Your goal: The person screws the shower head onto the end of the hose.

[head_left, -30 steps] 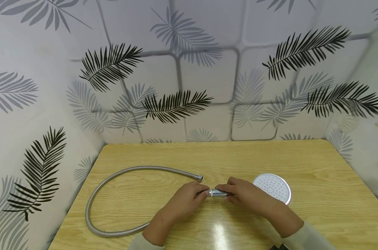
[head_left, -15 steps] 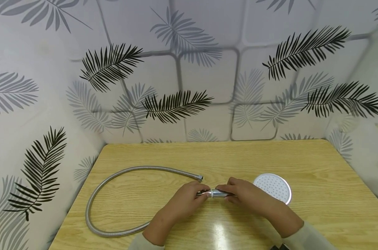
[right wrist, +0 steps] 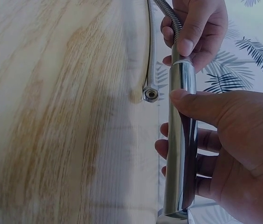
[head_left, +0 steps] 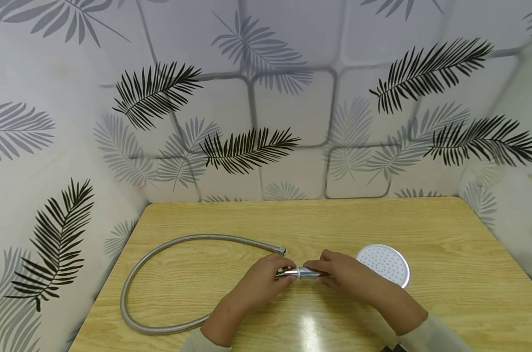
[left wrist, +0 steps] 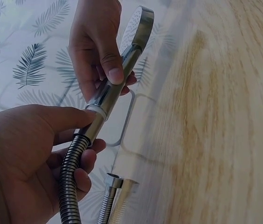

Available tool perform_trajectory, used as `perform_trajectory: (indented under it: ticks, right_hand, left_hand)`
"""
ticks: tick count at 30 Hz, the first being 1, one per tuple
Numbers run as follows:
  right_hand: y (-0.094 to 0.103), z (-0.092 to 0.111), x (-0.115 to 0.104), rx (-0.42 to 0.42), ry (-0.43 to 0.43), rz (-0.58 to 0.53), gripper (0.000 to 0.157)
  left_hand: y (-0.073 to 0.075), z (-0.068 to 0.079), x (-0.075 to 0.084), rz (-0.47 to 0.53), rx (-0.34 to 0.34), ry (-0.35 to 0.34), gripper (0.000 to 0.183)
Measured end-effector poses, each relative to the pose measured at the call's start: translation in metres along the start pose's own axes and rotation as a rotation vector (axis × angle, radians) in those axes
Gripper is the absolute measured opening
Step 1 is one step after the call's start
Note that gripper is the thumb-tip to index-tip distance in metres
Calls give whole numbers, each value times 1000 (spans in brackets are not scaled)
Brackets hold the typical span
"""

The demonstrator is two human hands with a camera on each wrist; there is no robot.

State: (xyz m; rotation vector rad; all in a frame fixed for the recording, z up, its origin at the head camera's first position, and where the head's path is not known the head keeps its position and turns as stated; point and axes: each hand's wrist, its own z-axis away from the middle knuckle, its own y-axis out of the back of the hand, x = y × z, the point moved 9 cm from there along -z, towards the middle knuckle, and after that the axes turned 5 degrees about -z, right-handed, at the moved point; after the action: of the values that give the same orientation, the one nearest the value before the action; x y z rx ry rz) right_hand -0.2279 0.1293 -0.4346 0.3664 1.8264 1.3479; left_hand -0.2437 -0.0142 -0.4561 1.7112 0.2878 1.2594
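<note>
The chromed shower handle (right wrist: pixel 182 140) lies sideways in front of the person, low over the counter (head_left: pixel 292 220), with its round spray face (head_left: pixel 384 265) at its right end. Just left of the shower handle, the left hand (head_left: pixel 262 278) has its fingers bent in around the hose's metal connector (left wrist: pixel 92 130), thumb and fingers closed in a pinch with little gap. At the shower handle itself, the right hand (head_left: pixel 345 276) has its thumb pressed on one side and its fingers curled round the other, a full grip. A pale ring (left wrist: pixel 97 110) shows where connector and shower handle meet; whether the thread is engaged cannot be told. The flexible hose (head_left: pixel 124 293) loops to the left of the shower handle, and its free nut (head_left: pixel 281 251) lies just beyond the handle's left end. The step in hand looks like working that joint, and it would go best with the right hand bracing the shower handle while the left rolls the connector in line with it. A tilted connector could bind, and a twisted hose might pull it askew, so letting the loop follow freely would help.
</note>
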Motion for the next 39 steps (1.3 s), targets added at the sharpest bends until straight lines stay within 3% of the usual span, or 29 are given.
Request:
perform_trajectory:
  ticks: [7, 16, 39]
  right_hand:
    - [1, 1, 1, -9, -13, -12, 41]
    - [2, 1, 1, -10, -12, -14, 41]
    - [3, -1, 1, 1, -5, -12, 39]
  left_hand:
    - [-1, -1, -2, 10, -2, 5, 25]
    - [-1, 2, -2, 34, -7, -2, 43]
    - [-2, 1, -3, 34, -19, 23, 34]
